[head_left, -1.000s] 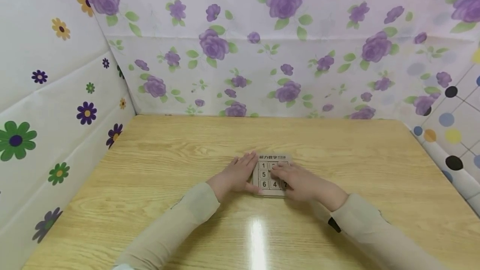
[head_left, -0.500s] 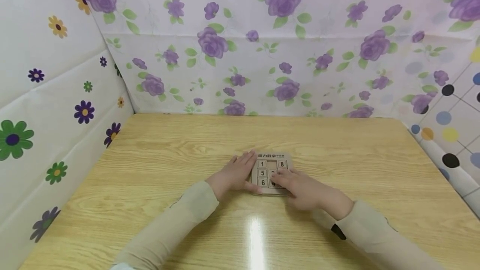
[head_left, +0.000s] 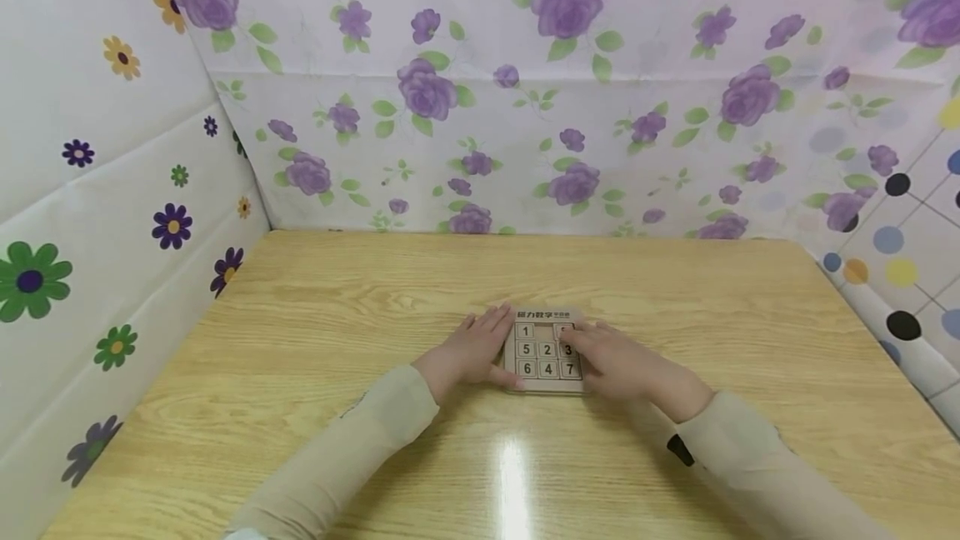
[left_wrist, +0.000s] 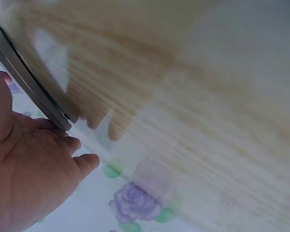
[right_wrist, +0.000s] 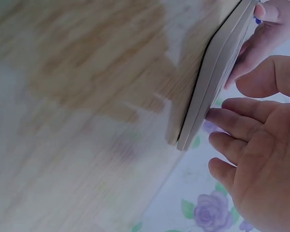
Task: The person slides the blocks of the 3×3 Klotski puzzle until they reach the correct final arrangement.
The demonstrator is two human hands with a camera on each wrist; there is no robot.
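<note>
A pale number sliding puzzle point(head_left: 547, 386) lies flat on the wooden table, with dark printed characters along its top. Its numbered tiles read 1, 5, 2, 3, 6, 4 and 7, and the vacant slot point(head_left: 543, 332) is in the top row's middle. My left hand point(head_left: 472, 351) holds the puzzle's left side, thumb at the near corner and fingers along the edge. My right hand point(head_left: 626, 363) reaches over from the right, its fingertips on the top-right tile, partly covering it. In the right wrist view, the right hand's fingers point(right_wrist: 234, 123) are extended beside the puzzle's edge point(right_wrist: 208, 92).
The wooden table point(head_left: 360, 290) extends around the puzzle, with a light reflection near its front. Behind stands a purple-flowered cloth wall point(head_left: 510, 123); a flower-patterned wall point(head_left: 127, 157) is at left and a dotted one point(head_left: 911, 257) at right.
The 2 tile has slid down from the top row to the middle row, leaving the top-middle slot vacant. My right hand's fingertips have shifted up to the top-right tile. The left hand stays put.
</note>
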